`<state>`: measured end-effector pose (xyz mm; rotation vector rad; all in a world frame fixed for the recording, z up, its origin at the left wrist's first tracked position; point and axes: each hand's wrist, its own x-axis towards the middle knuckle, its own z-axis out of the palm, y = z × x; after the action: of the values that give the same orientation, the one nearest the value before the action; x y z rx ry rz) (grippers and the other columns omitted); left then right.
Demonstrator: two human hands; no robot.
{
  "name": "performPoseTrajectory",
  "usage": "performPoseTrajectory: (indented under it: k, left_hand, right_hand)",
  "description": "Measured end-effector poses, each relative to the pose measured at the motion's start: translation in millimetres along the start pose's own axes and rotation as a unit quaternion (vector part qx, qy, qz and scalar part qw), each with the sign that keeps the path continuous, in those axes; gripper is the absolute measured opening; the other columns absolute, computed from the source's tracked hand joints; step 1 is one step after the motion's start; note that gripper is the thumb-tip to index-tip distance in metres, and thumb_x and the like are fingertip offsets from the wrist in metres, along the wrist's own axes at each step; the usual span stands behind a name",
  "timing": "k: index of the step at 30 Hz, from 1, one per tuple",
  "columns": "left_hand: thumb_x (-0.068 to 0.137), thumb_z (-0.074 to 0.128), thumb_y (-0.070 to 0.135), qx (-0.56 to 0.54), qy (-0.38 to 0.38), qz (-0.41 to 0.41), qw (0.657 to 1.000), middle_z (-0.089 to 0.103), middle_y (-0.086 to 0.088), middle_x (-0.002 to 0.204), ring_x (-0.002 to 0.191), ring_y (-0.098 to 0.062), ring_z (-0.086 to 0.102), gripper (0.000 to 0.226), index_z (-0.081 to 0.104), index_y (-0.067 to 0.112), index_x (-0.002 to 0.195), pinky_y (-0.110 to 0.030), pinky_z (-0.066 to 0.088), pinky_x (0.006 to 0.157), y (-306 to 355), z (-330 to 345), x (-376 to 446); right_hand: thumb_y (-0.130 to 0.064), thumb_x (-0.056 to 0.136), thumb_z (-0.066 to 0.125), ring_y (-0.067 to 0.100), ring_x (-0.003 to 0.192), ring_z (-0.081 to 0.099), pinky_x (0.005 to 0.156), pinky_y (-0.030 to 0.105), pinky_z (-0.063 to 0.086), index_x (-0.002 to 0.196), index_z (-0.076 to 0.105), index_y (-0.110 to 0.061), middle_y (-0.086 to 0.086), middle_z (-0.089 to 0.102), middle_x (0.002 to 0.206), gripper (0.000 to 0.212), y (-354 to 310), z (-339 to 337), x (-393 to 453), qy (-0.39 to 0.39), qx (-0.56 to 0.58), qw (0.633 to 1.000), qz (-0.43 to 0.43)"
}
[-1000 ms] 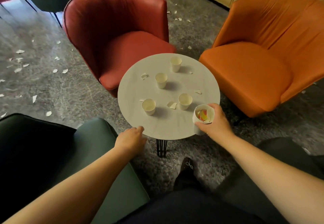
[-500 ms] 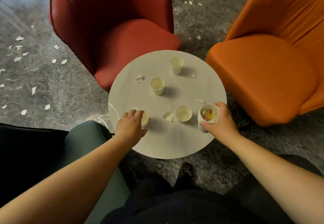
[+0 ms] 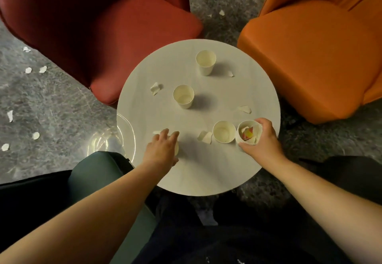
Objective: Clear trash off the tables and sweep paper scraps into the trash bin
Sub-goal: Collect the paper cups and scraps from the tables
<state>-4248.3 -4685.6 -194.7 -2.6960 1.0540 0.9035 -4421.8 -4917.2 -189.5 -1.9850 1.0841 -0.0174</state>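
The round desk (image 3: 206, 176) is sitting mid-frame, hemmed in by a red chair (image 3: 115, 36) at upper left, an orange chair (image 3: 314, 56) at upper right and a green seat (image 3: 93, 172) at lower left, with floor showing in the gaps between them. The right hand (image 3: 263, 141) is gripping a cup stack (image 3: 249, 132) stuffed with scraps, near the desk's right edge. The left hand (image 3: 162, 149) is lying over a cup (image 3: 176, 149) toward the left edge; can't tell whether that grip is closing on it or just touching. Three more cups are standing open: one (image 3: 224, 131) touching the stack, one (image 3: 183, 96) mid-desk, one (image 3: 205, 62) at the far side. Scraps (image 3: 205, 137) are lying between the cups, and more are littering the floor (image 3: 31, 102) at left.
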Motion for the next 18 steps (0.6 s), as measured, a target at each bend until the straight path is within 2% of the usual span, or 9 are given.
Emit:
performPoseTrajectory:
  k: [6,13,18]
  left_hand:
    - [0.084,0.074,0.031,-0.022,-0.015,0.083,0.996,0.033,-0.004,0.146,0.130,-0.027,0.037,0.081,0.026,0.024,0.149,-0.039,0.046,0.098,-24.2,-22.6,26.9]
    - [0.079,0.078,0.035,-0.138,0.101,0.184,0.968,0.040,-0.006,0.142,0.124,-0.027,0.043,0.082,0.035,0.019,0.148,-0.040,0.043,0.103,-32.9,-94.5,62.7]
    - [0.078,0.080,0.035,-0.160,0.167,0.222,0.947,0.042,-0.009,0.140,0.124,-0.028,0.045,0.085,0.036,0.018,0.148,-0.042,0.043,0.103,-30.0,-119.4,78.3]
  right_hand:
    - [-0.018,0.064,0.087,0.015,0.105,0.049,0.080,0.026,0.042,0.130,0.035,-0.022,0.004,0.045,0.127,0.083,-21.9,25.5,8.1,0.042,0.026,0.998,0.048]
    - [-0.018,0.060,0.087,0.020,0.109,0.053,0.084,0.027,0.044,0.124,0.039,-0.022,0.005,0.049,0.124,0.079,-36.3,46.1,18.0,0.107,0.079,0.988,0.080]
    - [-0.019,0.060,0.086,0.020,0.109,0.053,0.084,0.029,0.046,0.116,0.042,-0.023,0.003,0.053,0.118,0.071,-40.0,56.4,15.5,0.143,0.093,0.982,0.084]
